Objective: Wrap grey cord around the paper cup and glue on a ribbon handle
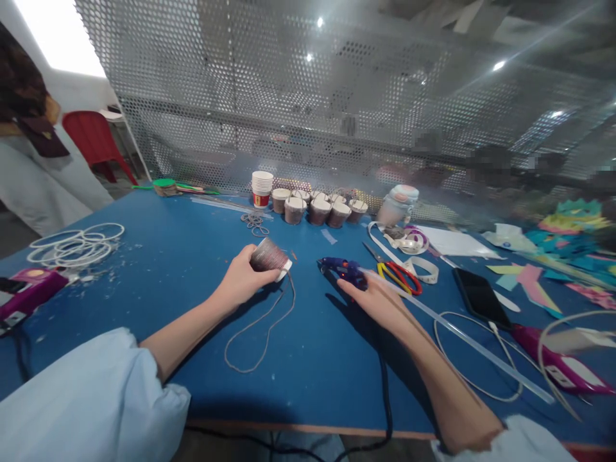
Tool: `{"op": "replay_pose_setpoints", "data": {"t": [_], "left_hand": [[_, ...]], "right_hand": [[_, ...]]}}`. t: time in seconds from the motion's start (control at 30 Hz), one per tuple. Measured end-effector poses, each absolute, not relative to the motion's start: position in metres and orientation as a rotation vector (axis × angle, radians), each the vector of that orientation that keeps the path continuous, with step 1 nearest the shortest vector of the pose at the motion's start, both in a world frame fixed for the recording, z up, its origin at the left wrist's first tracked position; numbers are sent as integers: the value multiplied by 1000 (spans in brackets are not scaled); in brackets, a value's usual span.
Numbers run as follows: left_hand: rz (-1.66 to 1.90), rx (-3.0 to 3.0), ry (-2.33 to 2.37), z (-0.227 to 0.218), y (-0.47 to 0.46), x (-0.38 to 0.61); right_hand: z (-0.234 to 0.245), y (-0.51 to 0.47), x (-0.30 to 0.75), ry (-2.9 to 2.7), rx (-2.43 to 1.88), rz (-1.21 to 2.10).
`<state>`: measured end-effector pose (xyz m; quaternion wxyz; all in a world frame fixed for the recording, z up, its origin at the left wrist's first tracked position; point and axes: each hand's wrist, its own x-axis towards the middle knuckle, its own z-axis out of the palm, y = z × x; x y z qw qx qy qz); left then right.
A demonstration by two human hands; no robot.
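Note:
My left hand (243,274) is closed round a small paper cup (269,255) wound with grey-brown cord, tipped on its side with its white rim to the right. From the cup a loose length of cord (262,356) loops across the blue table. My right hand (378,298) grips a dark blue glue gun (342,268), its nozzle pointing left toward the cup. Out of the gun's back runs a long clear glue stick (462,335), passing over my right forearm. Scissors (397,274) with red and yellow handles lie just beyond my right hand.
Several cord-wrapped cups (319,210) stand at the back beside a stack of paper cups (262,187). White cord coils (79,247) and a magenta tool (31,295) lie left. A phone (481,298), paper strips (534,285) and measuring tape (423,268) are right. A perforated metal screen (231,96) borders the table.

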<state>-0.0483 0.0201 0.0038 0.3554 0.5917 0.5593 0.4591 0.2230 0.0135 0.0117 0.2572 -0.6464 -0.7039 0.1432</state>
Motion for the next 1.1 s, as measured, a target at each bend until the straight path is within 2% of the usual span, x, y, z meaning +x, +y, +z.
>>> {"op": "replay_pose_setpoints", "data": {"t": [0.1,0.17,0.33,0.43,0.57,0.7,0.8,1.1], "left_hand": [[1226,1484,1466,3,22,-49],[1232,1487,1473,1,23,-49],[1185,1571,1478,-1,19,-46],[1212,1618,1473,0,15,-43],[1314,1739,1475,2,12,-43],[1374,1880,1469,-1,13,-44],[1378,1957,1472,-3,13,-44],[1271,1861,1486,2,11,-42]], "right_hand": [[19,-8,228,-1971,-1977,93],[24,-26,224,-2002,-1998,74],[37,-44,185,-2087,-1514,703],[29,-24,157,-1856,-1417,1020],[10,9,131,-1486,-1275,1254],[3,18,119,-1357,-1208,1424],[4,17,120,-1401,-1189,1427],[5,15,133,-1628,-1225,1015]]}}
